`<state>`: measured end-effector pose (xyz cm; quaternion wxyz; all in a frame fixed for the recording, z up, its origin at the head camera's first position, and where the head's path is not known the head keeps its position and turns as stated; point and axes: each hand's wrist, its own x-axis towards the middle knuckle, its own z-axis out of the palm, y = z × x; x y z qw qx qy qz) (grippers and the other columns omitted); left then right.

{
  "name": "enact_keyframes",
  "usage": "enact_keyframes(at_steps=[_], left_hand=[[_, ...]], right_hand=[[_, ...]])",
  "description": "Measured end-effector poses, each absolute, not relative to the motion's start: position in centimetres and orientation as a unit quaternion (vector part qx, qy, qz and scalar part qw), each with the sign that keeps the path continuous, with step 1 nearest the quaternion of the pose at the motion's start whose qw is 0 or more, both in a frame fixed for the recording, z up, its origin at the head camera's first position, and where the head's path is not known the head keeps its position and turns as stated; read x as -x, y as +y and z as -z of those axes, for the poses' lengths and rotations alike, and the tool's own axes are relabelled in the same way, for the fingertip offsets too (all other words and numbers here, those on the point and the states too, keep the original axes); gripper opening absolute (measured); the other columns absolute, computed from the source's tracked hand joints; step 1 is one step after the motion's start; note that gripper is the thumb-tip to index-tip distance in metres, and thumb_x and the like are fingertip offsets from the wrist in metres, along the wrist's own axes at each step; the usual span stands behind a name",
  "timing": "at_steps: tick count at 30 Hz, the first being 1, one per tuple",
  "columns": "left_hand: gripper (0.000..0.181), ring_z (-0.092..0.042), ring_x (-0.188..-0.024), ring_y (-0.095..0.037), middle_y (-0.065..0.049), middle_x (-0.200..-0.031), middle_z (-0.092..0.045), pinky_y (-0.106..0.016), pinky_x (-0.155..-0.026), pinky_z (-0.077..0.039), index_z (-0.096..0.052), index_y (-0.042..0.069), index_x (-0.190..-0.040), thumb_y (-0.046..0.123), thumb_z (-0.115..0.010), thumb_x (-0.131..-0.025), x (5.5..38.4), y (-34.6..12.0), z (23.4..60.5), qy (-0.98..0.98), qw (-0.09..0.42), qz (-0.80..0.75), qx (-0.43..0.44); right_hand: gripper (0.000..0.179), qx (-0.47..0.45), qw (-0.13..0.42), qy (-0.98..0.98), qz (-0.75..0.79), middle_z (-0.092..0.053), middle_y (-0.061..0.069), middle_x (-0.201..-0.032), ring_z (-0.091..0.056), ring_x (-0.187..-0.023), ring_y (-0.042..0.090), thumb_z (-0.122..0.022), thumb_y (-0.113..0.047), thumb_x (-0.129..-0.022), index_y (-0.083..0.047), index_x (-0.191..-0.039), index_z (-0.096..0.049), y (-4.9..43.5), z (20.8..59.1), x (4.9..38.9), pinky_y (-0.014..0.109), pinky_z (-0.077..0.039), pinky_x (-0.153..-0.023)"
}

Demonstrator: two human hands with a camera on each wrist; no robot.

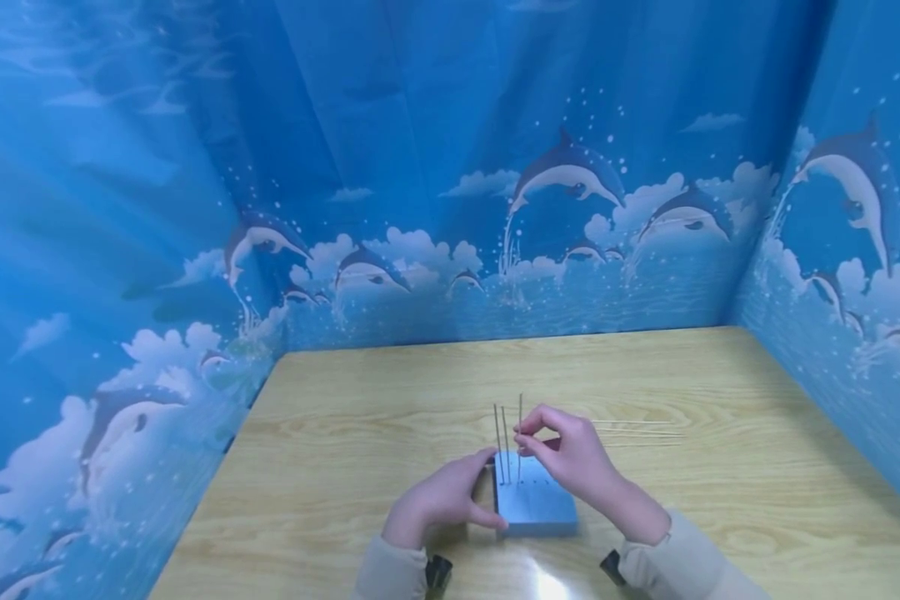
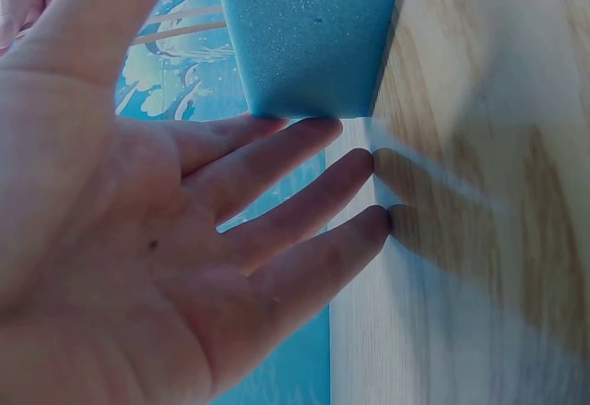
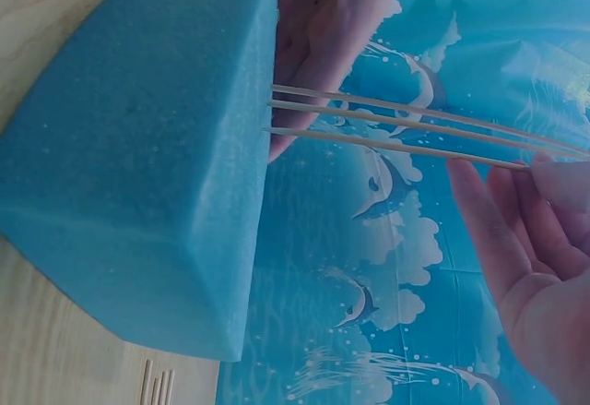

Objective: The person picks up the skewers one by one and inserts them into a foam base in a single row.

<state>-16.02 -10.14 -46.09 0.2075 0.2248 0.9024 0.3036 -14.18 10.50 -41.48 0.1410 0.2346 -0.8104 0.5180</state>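
A blue foam block lies on the table, its top marked with several small dark holes. My left hand holds the block by its left side, thumb at the near corner and fingers by the far one. In the left wrist view those fingers reach out nearly straight, two tips right at the block's edge. With thumb and fingertips, my right hand pinches a thin wooden stick, whose lower end meets the block's top. Two more sticks stand upright in the block to its left.
Several loose wooden sticks lie on the wood-grain table, right of the block and beyond my right wrist. A blue curtain printed with dolphins closes off the back and both sides.
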Motion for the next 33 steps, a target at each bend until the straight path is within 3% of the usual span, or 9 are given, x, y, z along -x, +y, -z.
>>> enact_keyframes(at_steps=[3, 10, 22, 33], left_hand=[[0.112, -0.041, -0.143, -0.027, -0.006, -0.157, -0.040, -0.050, -0.120, -0.033, -0.031, 0.015, -0.155, 0.050, -0.087, -0.064, 16.0, -10.1, 46.1, 0.902, 0.207, -0.303, -0.226], [0.111, -0.041, -0.143, -0.027, -0.007, -0.157, -0.041, -0.050, -0.119, -0.034, -0.031, 0.015, -0.155, 0.050, -0.087, -0.065, 16.0, -10.1, 46.1, 0.903, 0.207, -0.301, -0.226], [0.109, -0.041, -0.143, -0.025, -0.004, -0.156, -0.042, -0.050, -0.120, -0.033, -0.033, 0.017, -0.154, 0.048, -0.087, -0.065, 16.2, -10.0, 46.3, 0.901, 0.210, -0.307, -0.224], [0.109, -0.043, -0.141, -0.027, -0.006, -0.155, -0.044, -0.050, -0.119, -0.035, -0.033, 0.014, -0.154, 0.047, -0.088, -0.066, 16.0, -10.1, 46.2, 0.900, 0.201, -0.310, -0.231]], right_hand=[[0.014, -0.241, 0.136, -0.813, -0.513, -0.073, 0.013, -0.089, -0.074, -0.074, 0.025, -0.070, 0.011, -0.082, 0.000, -0.090, -0.066, 10.5, 41.6, 14.1, 0.019, -0.061, -0.065], [0.013, -0.260, 0.138, -0.820, -0.491, -0.072, 0.011, -0.087, -0.074, -0.076, 0.019, -0.070, 0.008, -0.084, -0.002, -0.090, -0.065, 10.4, 41.6, 14.0, 0.016, -0.060, -0.065], [0.015, -0.287, 0.161, -0.817, -0.473, -0.071, 0.011, -0.085, -0.073, -0.075, 0.022, -0.072, 0.007, -0.083, -0.004, -0.088, -0.063, 10.3, 42.3, 14.3, 0.015, -0.059, -0.063], [0.015, -0.269, 0.139, -0.829, -0.469, -0.070, 0.009, -0.085, -0.073, -0.077, 0.017, -0.072, 0.007, -0.083, -0.005, -0.086, -0.063, 10.5, 43.0, 14.2, 0.014, -0.059, -0.064]])
